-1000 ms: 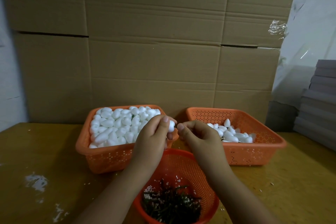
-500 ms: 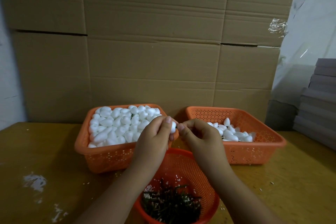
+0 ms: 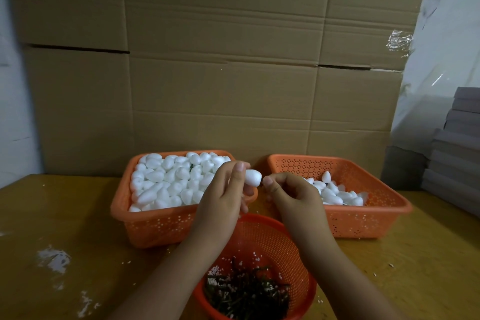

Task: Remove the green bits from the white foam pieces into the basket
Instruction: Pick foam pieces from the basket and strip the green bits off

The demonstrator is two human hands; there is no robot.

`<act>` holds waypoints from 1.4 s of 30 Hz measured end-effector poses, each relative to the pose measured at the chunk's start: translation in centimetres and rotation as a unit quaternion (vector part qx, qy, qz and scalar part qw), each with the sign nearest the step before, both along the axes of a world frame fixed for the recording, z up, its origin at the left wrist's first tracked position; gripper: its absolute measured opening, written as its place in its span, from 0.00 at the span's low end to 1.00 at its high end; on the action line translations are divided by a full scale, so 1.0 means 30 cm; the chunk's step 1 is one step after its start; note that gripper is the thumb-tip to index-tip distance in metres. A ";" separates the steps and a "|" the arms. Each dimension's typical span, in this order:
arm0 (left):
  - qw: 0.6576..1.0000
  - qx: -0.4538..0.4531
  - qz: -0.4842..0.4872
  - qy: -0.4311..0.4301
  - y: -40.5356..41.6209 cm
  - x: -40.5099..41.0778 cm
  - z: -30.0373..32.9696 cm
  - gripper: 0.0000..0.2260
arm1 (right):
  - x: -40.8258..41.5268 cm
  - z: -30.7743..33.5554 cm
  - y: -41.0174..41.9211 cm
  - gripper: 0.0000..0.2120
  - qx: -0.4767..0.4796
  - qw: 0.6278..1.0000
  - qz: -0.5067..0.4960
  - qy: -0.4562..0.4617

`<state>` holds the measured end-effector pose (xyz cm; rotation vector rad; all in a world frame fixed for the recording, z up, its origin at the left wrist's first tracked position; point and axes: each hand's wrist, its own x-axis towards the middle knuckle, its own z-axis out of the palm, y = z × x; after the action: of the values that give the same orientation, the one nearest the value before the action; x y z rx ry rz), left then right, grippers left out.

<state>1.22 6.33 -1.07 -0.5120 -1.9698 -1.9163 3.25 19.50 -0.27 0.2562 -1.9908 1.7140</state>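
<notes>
Above basket [image 3: 262, 236], left hand [image 3: 223, 197] (thumb up) pinches foam piece [image 3: 253, 177].

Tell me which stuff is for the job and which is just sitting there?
For the job: left hand holding a foam piece; right hand pinching at its end; full basket; emptier basket; round basket of green bits.

Just there: cardboard boxes; grey stack; table.
</notes>
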 end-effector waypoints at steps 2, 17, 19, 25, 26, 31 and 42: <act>1.000 0.000 0.001 -0.017 -0.002 -0.002 0.006 0.11 | 0.001 0.001 0.005 0.05 -0.007 1.000 -0.002 0.003; 0.997 0.023 -0.037 -0.065 -0.009 0.003 0.014 0.04 | 0.010 0.014 0.006 0.05 0.019 0.999 0.001 0.028; 0.998 0.026 -0.034 -0.054 -0.010 0.004 0.012 0.04 | 0.009 0.013 0.005 0.04 0.016 1.000 0.001 0.023; 0.998 0.035 -0.043 -0.038 -0.012 0.008 0.014 0.05 | 0.003 0.009 0.006 0.07 -0.027 0.999 0.000 -0.025; 0.998 0.033 -0.042 -0.039 -0.013 0.006 0.012 0.05 | 0.001 0.008 0.007 0.08 -0.030 0.999 0.001 -0.032; 0.998 0.018 -0.047 -0.030 -0.013 0.004 0.008 0.09 | -0.005 0.006 0.010 0.11 -0.027 0.999 -0.012 -0.044; 0.998 0.033 -0.041 -0.034 -0.013 0.006 0.011 0.12 | -0.005 0.000 0.015 0.08 0.003 0.999 -0.031 -0.017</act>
<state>1.39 5.95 -0.75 -0.5223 -1.9475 -2.0668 3.11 19.96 -0.27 0.1669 -2.0086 1.6846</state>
